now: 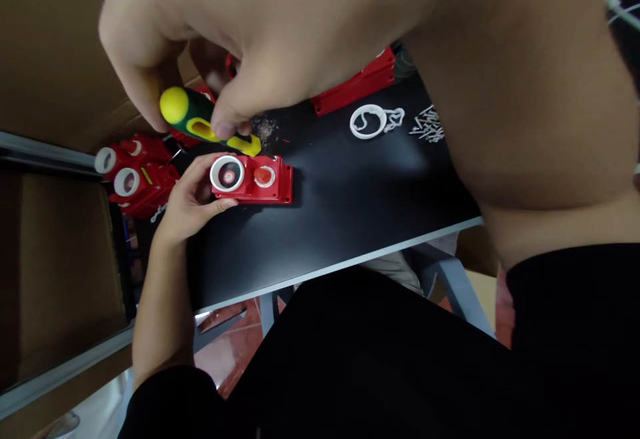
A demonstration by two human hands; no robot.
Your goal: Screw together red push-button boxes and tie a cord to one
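My right hand [240, 45] is high and close to the camera, its fingers closed around the green and yellow handle of a screwdriver [197, 119]. The shaft and tip of the screwdriver cannot be made out. Below it, my left hand [190, 202] grips one end of a red plastic housing [286, 185] lying on the black tabletop. On that housing sit a white ring [216, 173] around a dark round recess and a red dome [263, 176] in a smaller white collar. A small screw or hole shows near its far edge.
More red housings [150, 189] with white rings stand at the left. Another red part [355, 85] lies behind my right hand. A white ring with cord [368, 122] and a pile of screws [427, 125] rest on the black table [320, 245]. Cardboard [65, 252] borders the left side.
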